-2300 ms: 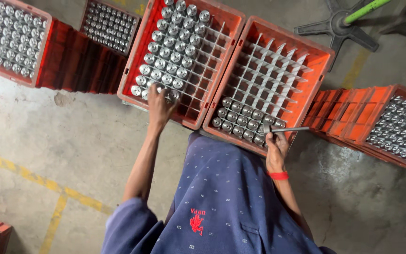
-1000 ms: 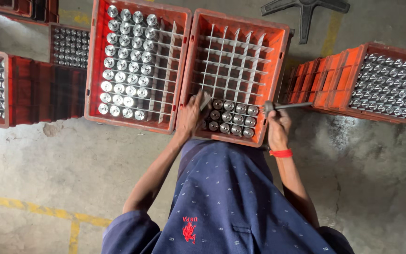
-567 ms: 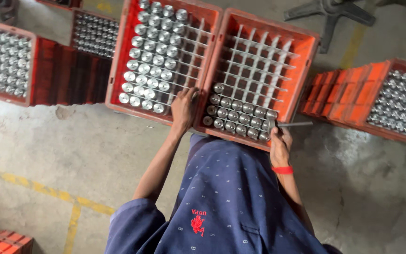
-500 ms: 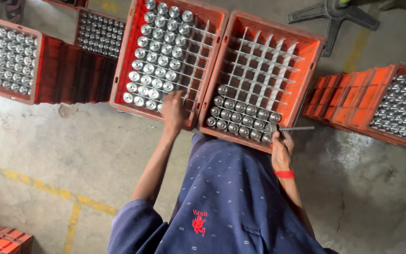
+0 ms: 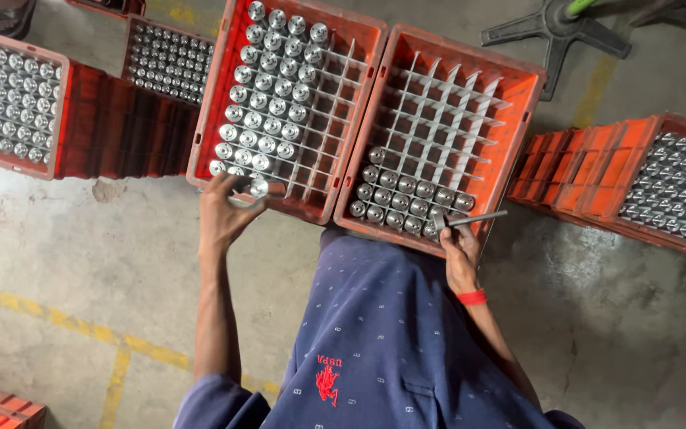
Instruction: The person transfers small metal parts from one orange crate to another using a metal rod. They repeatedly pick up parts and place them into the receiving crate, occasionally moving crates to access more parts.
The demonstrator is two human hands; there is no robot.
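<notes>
My left hand [image 5: 226, 213] is closed around a shiny metal cylinder [image 5: 258, 188] at the near edge of the left orange crate [image 5: 214, 97]. That crate's white grid holds several cylinders. My right hand [image 5: 460, 256] rests at the near rim of the right orange crate [image 5: 527, 119] and grips a thin metal rod [image 5: 479, 218] that points right. Only the two nearest rows of the right crate's grid hold cylinders [image 5: 406, 199]. My dark blue shirt [image 5: 391, 342] fills the lower middle of the view.
Several more orange crates of cylinders stand around: one far left [image 5: 9, 95], one behind it [image 5: 164, 59], one at the right [image 5: 680, 191] on stacked crates. A black chair base [image 5: 553, 28] lies at the top right. Yellow floor lines [image 5: 81, 330] cross the concrete.
My left hand went from the left crate to the right crate's filled rows, then back to the left crate, where it now grips a cylinder. My right hand stayed put with the rod.
</notes>
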